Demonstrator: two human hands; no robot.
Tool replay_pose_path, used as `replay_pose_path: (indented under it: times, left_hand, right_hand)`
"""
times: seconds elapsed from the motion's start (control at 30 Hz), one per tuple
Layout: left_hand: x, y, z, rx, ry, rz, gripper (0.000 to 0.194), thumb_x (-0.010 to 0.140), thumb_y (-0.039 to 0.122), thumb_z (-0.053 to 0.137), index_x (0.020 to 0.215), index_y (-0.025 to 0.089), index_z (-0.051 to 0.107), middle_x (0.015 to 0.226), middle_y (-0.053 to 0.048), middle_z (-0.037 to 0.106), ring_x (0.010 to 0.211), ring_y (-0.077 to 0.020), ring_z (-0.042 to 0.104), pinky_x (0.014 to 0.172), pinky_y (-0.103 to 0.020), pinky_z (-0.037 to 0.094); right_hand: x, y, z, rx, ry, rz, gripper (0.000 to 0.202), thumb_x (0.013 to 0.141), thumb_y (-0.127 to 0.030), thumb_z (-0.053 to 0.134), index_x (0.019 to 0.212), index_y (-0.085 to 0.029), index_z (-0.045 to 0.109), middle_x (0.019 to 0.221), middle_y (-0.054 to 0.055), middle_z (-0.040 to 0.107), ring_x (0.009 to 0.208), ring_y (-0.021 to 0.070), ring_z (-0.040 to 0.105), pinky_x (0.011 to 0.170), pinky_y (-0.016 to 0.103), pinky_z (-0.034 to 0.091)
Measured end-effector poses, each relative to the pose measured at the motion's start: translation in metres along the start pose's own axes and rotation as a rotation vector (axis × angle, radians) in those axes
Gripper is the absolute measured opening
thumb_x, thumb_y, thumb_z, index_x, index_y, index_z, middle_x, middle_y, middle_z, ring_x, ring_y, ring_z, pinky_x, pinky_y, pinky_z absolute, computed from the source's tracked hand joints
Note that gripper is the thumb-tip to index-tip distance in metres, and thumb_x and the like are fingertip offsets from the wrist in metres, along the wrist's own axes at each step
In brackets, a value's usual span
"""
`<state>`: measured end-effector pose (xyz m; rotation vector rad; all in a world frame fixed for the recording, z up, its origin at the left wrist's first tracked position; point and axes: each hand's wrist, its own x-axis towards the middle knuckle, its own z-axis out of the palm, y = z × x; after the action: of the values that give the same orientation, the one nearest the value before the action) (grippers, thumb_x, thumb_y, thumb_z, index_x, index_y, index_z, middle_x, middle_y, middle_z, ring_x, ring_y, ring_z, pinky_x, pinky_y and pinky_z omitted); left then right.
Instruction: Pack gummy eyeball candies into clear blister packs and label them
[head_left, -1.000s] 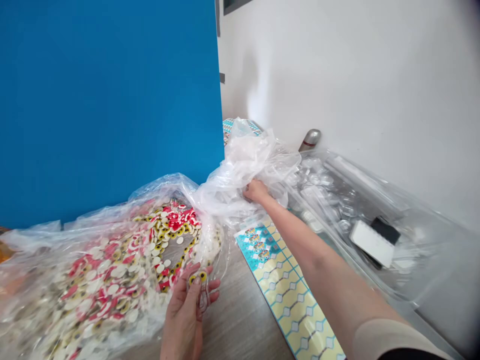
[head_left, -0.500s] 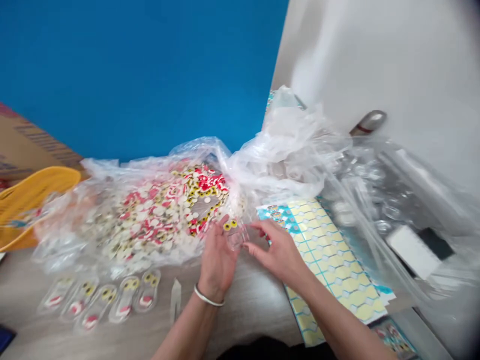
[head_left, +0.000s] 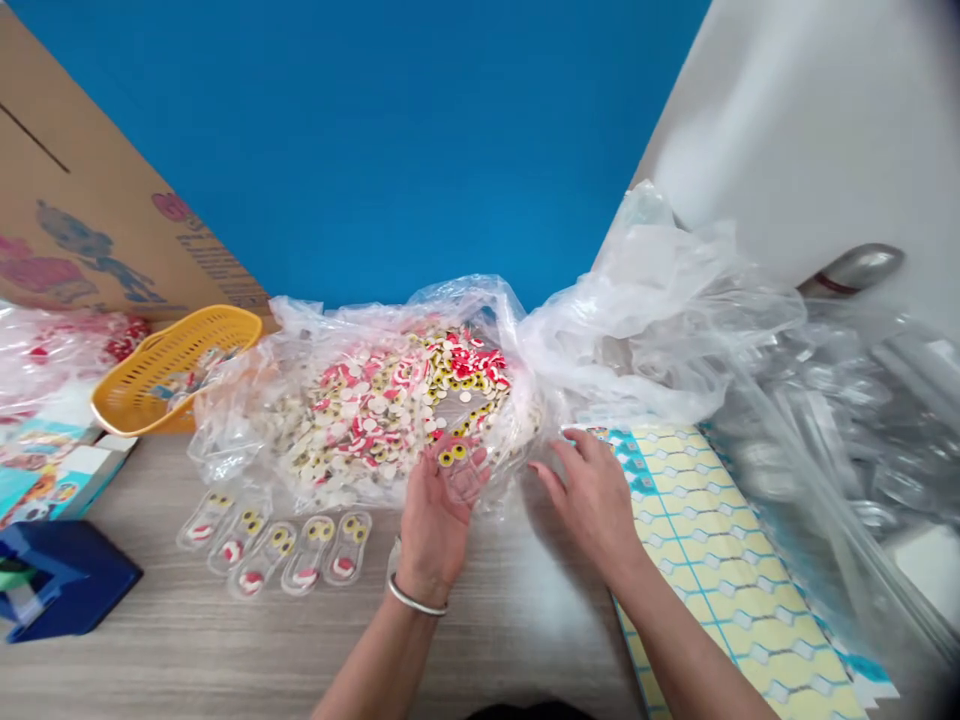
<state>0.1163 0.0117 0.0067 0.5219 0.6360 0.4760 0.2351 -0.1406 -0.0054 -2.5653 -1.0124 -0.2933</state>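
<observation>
My left hand [head_left: 435,525], palm up, holds a small clear plastic shell [head_left: 463,482] with two yellow-and-black eye pieces in its upper part. My right hand [head_left: 592,500] is apart from it to the right, fingers spread and holding nothing, beside a sheet of yellow labels [head_left: 705,520]. Behind my left hand lies a clear plastic bag [head_left: 240,420] full of loose red-and-white discs [head_left: 367,425] and yellow eye pieces. On the table to the left, several clear shells [head_left: 274,558] stand in a row, each with yellow eyes and a red-and-white disc.
A yellow basket [head_left: 124,395] with small items sits at the left, near a cardboard box [head_left: 127,200]. A dark blue holder [head_left: 82,580] stands at the near left. Crumpled clear bags [head_left: 637,320] and plastic parts [head_left: 847,400] crowd the right. A blue panel [head_left: 420,150] rises behind.
My right hand has drawn away from the clear shell, its fingers opening. The shell stays in my left hand. The view has swung left, showing more of the basket, box and blue holder.
</observation>
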Motion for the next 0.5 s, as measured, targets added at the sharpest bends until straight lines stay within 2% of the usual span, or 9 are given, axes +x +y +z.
replay_pose_path:
  times: [0.07,0.17,0.3,0.4,0.5]
  left_hand:
    - [0.007,0.010,-0.006,-0.015,0.032,0.047,0.039,0.093,0.049,0.059,0.117,0.019,0.062,0.121,-0.012,0.067,0.115,-0.0299,0.066,0.095,-0.041,0.055]
    - [0.019,0.020,-0.013,-0.053,0.076,0.072,0.038,0.093,0.048,0.059,0.117,0.019,0.061,0.120,-0.012,0.067,0.110,-0.0298,0.069,0.093,-0.042,0.056]
    - [0.029,0.026,-0.017,-0.081,0.114,0.035,0.037,0.094,0.046,0.057,0.121,0.021,0.059,0.122,-0.012,0.067,0.111,-0.0294,0.069,0.085,-0.038,0.059]
    - [0.032,0.026,-0.019,-0.090,0.127,0.006,0.037,0.095,0.044,0.057,0.123,0.021,0.059,0.123,-0.012,0.066,0.110,-0.0295,0.069,0.081,-0.035,0.059]
    - [0.036,0.026,-0.021,-0.091,0.107,-0.003,0.038,0.095,0.043,0.057,0.126,0.021,0.057,0.125,-0.012,0.065,0.110,-0.0301,0.069,0.078,-0.035,0.060]
  right_hand:
    - [0.029,-0.012,0.005,0.109,-0.003,-0.091,0.022,0.098,-0.031,0.056,0.109,-0.017,0.069,0.117,0.015,0.065,0.105,0.0278,0.060,0.094,0.040,0.046]
    - [0.086,-0.031,0.022,0.217,-0.136,-0.185,0.022,0.098,-0.017,0.049,0.107,-0.018,0.070,0.108,0.010,0.068,0.101,0.0223,0.061,0.092,0.032,0.046]
    - [0.154,-0.049,0.060,0.146,-0.299,-0.115,0.026,0.095,-0.011,0.047,0.102,-0.017,0.072,0.105,0.009,0.069,0.098,0.0200,0.064,0.087,0.028,0.045]
    - [0.176,-0.058,0.084,0.073,-0.337,-0.096,0.021,0.094,-0.019,0.054,0.103,-0.020,0.072,0.112,0.009,0.068,0.097,0.0205,0.065,0.081,0.028,0.046]
    - [0.181,-0.064,0.095,0.027,-0.346,-0.104,0.018,0.093,-0.025,0.056,0.100,-0.022,0.073,0.116,0.009,0.067,0.091,0.0208,0.066,0.076,0.029,0.046]
